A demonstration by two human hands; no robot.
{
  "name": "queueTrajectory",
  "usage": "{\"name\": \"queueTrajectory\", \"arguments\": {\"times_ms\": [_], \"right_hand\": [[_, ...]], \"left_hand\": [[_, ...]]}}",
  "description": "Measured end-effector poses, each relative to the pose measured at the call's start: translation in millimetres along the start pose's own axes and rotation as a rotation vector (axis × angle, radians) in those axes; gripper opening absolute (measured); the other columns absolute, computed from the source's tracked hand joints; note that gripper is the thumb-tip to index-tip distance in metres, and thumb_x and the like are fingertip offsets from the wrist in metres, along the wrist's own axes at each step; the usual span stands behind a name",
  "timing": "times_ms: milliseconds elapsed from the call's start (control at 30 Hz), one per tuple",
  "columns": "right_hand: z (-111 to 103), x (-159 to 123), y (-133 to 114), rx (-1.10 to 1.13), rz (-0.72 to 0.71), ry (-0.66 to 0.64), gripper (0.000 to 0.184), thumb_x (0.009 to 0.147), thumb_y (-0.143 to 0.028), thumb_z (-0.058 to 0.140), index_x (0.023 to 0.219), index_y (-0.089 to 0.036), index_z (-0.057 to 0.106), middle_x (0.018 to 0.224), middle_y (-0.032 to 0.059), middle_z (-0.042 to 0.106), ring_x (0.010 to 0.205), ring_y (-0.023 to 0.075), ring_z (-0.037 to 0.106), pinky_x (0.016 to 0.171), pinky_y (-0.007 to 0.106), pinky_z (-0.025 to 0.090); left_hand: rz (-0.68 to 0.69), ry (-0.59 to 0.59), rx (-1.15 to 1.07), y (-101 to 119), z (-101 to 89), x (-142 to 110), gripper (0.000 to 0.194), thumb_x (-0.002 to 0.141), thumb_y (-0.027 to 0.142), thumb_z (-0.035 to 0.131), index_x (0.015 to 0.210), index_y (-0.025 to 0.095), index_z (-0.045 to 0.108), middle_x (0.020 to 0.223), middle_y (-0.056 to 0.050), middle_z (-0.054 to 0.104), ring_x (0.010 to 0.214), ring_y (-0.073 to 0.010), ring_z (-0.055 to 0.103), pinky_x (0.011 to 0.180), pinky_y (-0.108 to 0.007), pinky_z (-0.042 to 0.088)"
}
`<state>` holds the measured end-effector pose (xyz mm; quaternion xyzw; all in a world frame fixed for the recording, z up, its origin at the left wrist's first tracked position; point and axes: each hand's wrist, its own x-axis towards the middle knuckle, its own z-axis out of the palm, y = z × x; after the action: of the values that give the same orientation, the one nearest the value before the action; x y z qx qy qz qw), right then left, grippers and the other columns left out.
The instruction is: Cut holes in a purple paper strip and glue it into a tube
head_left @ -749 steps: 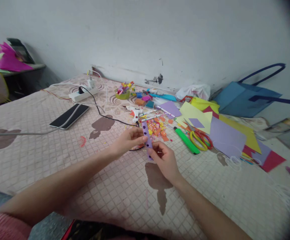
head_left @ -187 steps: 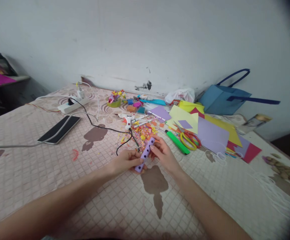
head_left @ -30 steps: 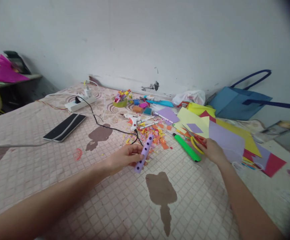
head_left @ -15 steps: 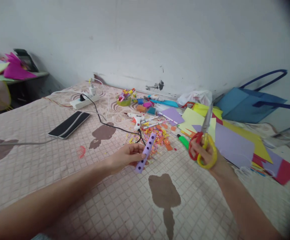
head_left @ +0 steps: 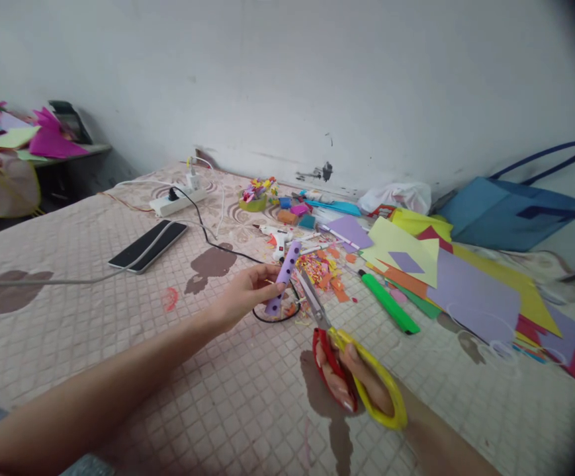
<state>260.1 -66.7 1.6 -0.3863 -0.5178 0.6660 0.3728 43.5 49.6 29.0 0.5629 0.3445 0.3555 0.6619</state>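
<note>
My left hand (head_left: 244, 295) pinches a purple paper strip with dark dots (head_left: 282, 276), held upright above the patterned bedspread (head_left: 93, 317). My right hand (head_left: 354, 380) has its fingers through the red and yellow handles of a pair of scissors (head_left: 347, 360). The blades point up and left, their tips just right of the strip. Small coloured paper scraps (head_left: 319, 271) lie behind the strip.
Coloured paper sheets (head_left: 446, 277) and a green marker (head_left: 389, 309) lie at the right, a blue bag (head_left: 510, 211) behind them. A glue gun (head_left: 278, 237) with a black cord, a power strip (head_left: 178, 201) and a phone (head_left: 148, 236) lie at the left and centre.
My right hand picked up the scissors from the paper pile and brought them in front of me, blades now aimed at the strip. My left hand raised the strip slightly.
</note>
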Motion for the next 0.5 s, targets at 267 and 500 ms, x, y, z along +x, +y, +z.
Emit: {"name": "queueTrajectory", "arguments": {"times_ms": [267, 500], "right_hand": [[-5.5, -1.8, 11.0, 0.075, 0.091, -0.004, 0.055, 0.087, -0.071, 0.04, 0.088, -0.018, 0.051, 0.05, -0.0081, 0.044, 0.033, 0.0047, 0.034, 0.035, 0.016, 0.034], [-5.1, 0.5, 7.4, 0.113, 0.118, -0.036, 0.057, 0.082, -0.075, 0.043, 0.086, -0.018, 0.053, 0.048, -0.0077, 0.044, 0.031, 0.0053, 0.035, 0.034, 0.018, 0.036]], "left_hand": [[0.073, 0.023, 0.039, -1.5, -2.0, 2.8, 0.04, 0.072, 0.036, 0.076, 0.103, 0.014, 0.062, 0.095, -0.005, 0.066, 0.08, -0.014, 0.061, 0.067, -0.024, 0.048], [0.117, 0.024, 0.09, -5.6, -3.7, 4.4, 0.042, 0.073, 0.036, 0.076, 0.106, 0.014, 0.062, 0.099, -0.007, 0.067, 0.083, -0.0155, 0.062, 0.071, -0.026, 0.049]]}}
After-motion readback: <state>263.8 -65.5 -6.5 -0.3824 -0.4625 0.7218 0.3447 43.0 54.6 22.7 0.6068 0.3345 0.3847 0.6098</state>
